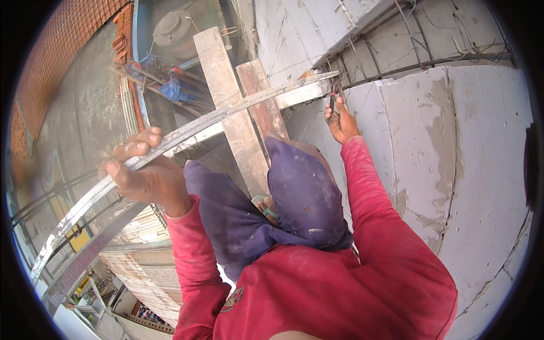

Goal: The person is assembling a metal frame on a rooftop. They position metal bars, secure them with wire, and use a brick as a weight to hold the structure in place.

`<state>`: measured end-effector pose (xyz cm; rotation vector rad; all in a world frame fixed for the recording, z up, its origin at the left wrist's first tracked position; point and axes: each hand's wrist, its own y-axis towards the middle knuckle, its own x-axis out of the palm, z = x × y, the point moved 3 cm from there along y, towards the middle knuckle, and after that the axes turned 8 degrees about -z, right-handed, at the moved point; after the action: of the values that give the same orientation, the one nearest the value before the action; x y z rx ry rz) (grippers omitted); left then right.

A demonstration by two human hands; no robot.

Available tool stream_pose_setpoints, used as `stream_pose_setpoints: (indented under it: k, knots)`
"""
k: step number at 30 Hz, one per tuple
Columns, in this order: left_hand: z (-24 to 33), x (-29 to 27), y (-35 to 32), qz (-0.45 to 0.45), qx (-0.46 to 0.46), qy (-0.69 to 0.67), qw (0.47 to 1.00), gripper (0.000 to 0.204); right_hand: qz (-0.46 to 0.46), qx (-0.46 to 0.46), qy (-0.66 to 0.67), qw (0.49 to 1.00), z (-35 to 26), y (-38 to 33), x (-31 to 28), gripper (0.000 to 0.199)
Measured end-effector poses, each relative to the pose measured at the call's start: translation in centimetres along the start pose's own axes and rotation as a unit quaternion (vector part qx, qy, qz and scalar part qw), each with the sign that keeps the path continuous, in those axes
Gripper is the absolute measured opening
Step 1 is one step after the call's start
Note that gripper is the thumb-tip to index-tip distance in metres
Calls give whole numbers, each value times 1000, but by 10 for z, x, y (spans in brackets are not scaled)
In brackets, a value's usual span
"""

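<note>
**Two hands on a long metal strip at the wall**

Two grips are seen on one strip [187, 131]. The left hand [144, 175] is wrapped around it, fingers curled over the top and thumb pressed along its near edge, well out from the wall [476, 170]. The right hand [341, 120] is raised at the strip's far end, where that end meets the wall just under the rebar [396, 68]; its fingers are closed on a small dark tool [332, 102], though the exact pinch cannot be told. Both arms are covered by red sleeves [368, 181], and purple trousers [300, 192] and a sandalled foot show below the strip. Two planks [226, 102] cross beneath it, leaning toward the wall. A deep drop to lower roofs lies under the strip's outer half.

For the work to be done well, it is judged that the strip should be kept level and steady by the left hand while the wall end is fixed, and weight kept close to the wall.
</note>
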<state>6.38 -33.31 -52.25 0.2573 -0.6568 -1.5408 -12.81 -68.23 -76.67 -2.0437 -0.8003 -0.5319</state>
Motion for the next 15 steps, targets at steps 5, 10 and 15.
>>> stream_pose_setpoints:
  k: [5,10,15]
  knots:
    - [5,1,1,-8,-19,-6,1000,38,99,80,-374,918,-4,0,18,66]
    - [6,2,3,-1,7,6,1000,39,311,-89,-718,617,1,-18,34,64]
    - [11,4,1,-6,2,-8,1000,39,276,-55,-869,408,14,-7,31,50]
